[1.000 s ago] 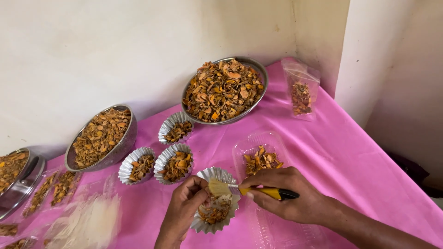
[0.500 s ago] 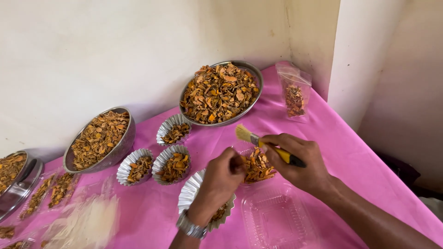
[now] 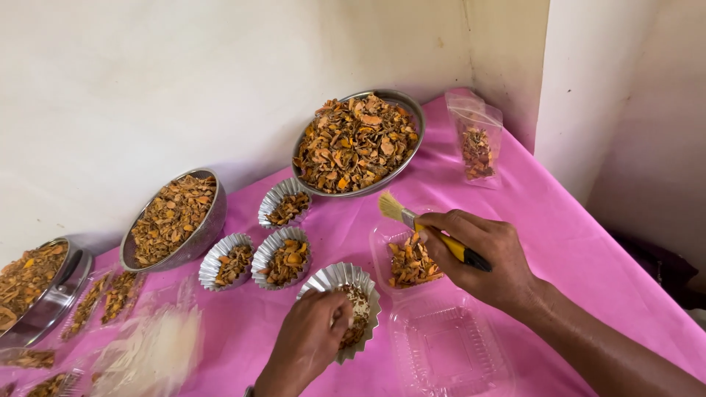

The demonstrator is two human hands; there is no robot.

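While the right hand (image 3: 489,257) grips a light, stiff brush (image 3: 430,231) by its handle, the left hand (image 3: 312,338) pinches brittle dried chips in 1 flimsy foil cup (image 3: 327,279), best steadied at its rim.

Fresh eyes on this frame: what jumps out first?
The bright pink tablecloth and the big metal bowl heaped with orange-brown dried pieces at the back by the wall. In front, the right hand holds a yellow-handled brush over an open clear plastic box with some pieces in it, while the left hand rests in a fluted foil cup.
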